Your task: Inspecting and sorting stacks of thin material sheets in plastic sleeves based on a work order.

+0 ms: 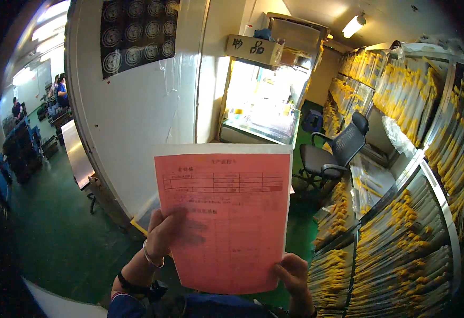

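A red paper form [232, 222] with a printed table is held upright before me. Behind it a white sheet [226, 150] shows along the top and right edges. My left hand [163, 230], with a bangle at the wrist, grips the form's left side, the thumb lying on its front. At the lower right corner my right hand [293, 271] pinches the form, thumb in front. The fingers behind the paper are hidden.
Racks on the right hold many hanging clear sleeves with yellow tabs [407, 95]. A black office chair [332, 151] stands ahead, near a brightly lit bench [261, 130] with a box [253, 49] above. A white wall panel [136, 111] is at left; people [61, 91] show beyond it.
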`<state>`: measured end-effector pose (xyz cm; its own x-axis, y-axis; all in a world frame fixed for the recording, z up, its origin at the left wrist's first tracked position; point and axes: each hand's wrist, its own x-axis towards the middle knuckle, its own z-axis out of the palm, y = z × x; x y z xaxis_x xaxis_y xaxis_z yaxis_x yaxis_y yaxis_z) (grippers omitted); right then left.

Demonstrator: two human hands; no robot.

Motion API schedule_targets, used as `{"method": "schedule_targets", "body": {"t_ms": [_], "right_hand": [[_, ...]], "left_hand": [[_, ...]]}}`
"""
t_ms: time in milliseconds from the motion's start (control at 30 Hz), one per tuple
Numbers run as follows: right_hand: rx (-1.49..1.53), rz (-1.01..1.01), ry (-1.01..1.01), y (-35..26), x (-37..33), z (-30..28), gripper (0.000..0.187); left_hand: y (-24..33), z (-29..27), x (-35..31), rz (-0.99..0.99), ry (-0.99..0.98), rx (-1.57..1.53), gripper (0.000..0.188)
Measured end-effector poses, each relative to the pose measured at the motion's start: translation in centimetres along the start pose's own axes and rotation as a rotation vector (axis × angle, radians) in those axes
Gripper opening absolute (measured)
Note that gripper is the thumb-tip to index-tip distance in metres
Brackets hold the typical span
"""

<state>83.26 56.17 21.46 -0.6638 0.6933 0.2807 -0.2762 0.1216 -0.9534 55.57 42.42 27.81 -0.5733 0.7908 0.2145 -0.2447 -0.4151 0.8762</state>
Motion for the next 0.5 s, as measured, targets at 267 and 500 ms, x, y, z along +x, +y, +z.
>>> {"method": "schedule_targets", "body": {"t_ms": [267, 500], "right_hand": [[0.013, 0.012, 0.041, 0.39, -0.20, -0.07, 0.014], [-0.002, 0.056, 0.042, 0.55, -0.32, -0.27, 0.014]], "left_hand": [[0.36, 0.61, -0.07, -0.049, -0.010, 0.000, 0.028], [0.69, 0.78, -0.39, -0.068, -0.007, 0.000, 0.029]]}}
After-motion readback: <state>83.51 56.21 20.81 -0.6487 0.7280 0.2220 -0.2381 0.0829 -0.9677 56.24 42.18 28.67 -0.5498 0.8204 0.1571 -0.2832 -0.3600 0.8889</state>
